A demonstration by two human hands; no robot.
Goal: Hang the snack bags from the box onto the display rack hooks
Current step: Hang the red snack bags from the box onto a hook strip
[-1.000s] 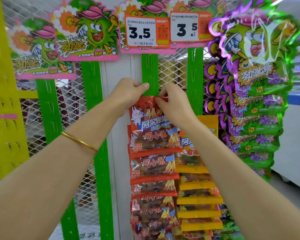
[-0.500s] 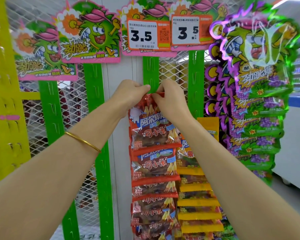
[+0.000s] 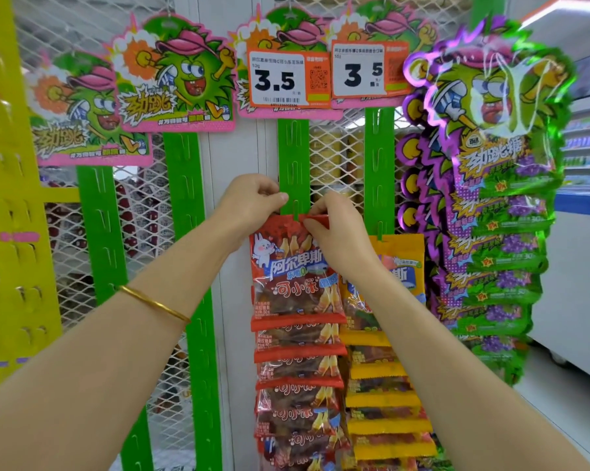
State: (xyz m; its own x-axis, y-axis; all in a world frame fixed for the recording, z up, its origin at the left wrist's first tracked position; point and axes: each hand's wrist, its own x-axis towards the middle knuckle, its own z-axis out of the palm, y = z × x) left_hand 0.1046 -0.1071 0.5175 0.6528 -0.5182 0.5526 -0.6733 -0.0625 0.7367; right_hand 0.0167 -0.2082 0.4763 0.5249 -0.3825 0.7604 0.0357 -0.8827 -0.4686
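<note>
A red snack bag point(image 3: 291, 277) with a white rabbit and cola-bottle picture hangs at the top of a column of several like bags on a green hanging strip point(image 3: 293, 158). My left hand point(image 3: 252, 198) pinches the bag's top left corner against the strip. At the top right corner, my right hand point(image 3: 334, 229) grips the bag's upper edge. A strip tab shows through the bag's top centre between my hands. The box is out of view.
A second green strip point(image 3: 378, 158) to the right carries yellow snack bags point(image 3: 388, 399). Purple-green candy bags point(image 3: 501, 253) hang further right. Two bare green strips point(image 3: 184, 205) stand left, beside a yellow perforated panel point(image 3: 11, 232). Price tags reading 3.5 point(image 3: 276, 79) sit above.
Both hands stay on the red bag's top edge. The bag's top has settled lower on the strip, with a tab now showing through its centre. The camera tilted slightly.
</note>
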